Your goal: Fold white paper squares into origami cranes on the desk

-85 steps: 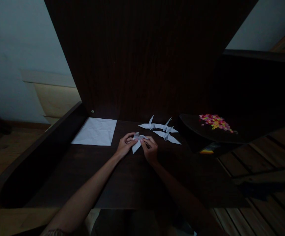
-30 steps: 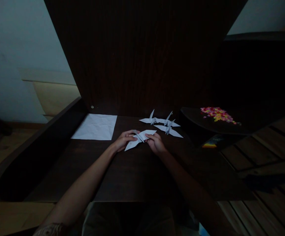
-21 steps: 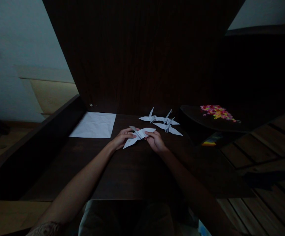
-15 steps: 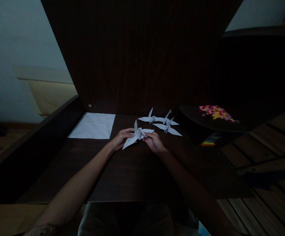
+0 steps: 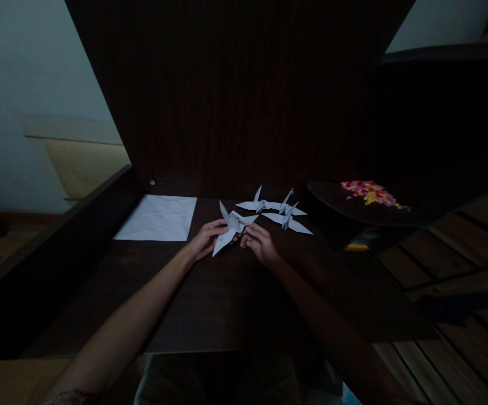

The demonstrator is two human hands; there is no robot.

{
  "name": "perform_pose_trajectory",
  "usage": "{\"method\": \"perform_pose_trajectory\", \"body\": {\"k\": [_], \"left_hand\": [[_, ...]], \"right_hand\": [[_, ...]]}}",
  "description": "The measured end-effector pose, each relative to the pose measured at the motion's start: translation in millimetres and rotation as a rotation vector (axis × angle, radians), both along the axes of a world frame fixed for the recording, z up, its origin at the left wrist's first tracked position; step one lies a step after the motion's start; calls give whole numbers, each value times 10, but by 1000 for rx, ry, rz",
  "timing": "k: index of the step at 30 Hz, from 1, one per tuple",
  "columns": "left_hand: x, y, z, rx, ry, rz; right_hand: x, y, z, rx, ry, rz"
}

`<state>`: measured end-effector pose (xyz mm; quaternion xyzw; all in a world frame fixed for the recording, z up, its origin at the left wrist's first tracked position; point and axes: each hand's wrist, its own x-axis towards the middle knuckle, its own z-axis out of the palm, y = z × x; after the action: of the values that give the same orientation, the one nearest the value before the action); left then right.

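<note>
A folded white paper crane (image 5: pixel 234 224) is held in my left hand (image 5: pixel 205 239), the thumb on top near the base of one wing and the other fingers partly hidden beneath. Its pointed neck rises up and to the left, and its wings spread toward the lower left and upper right. Close against the crane's right side is my right hand (image 5: pixel 260 243), with its fingers loosely bent and apart. Whether those fingertips touch the paper is hard to tell in the dim light. Just beyond lie several finished paper cranes (image 5: pixel 286 220) with spread wings.
A creased white paper sheet (image 5: pixel 155 218) lies on the dark wooden tabletop (image 5: pixel 210 304) at the left. To the right, small pink, red and yellow pieces (image 5: pixel 373 193) are heaped on a dark curved surface. A raised side panel (image 5: pixel 58 253) borders the left.
The held crane has turned and tilted, its neck leaning further left. My right fingers have loosened from their pinch on its right side. The other cranes stay put.
</note>
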<state>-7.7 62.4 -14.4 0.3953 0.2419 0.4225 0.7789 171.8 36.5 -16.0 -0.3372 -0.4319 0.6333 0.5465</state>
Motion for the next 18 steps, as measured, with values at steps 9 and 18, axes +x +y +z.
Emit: {"method": "perform_pose_trajectory", "body": {"k": [9, 18], "left_hand": [[1, 4, -13, -18, 11, 15], [5, 13, -26, 13, 80, 16]], "right_hand": [[-61, -39, -35, 170, -197, -144], [-98, -83, -61, 287, -356, -256]]}}
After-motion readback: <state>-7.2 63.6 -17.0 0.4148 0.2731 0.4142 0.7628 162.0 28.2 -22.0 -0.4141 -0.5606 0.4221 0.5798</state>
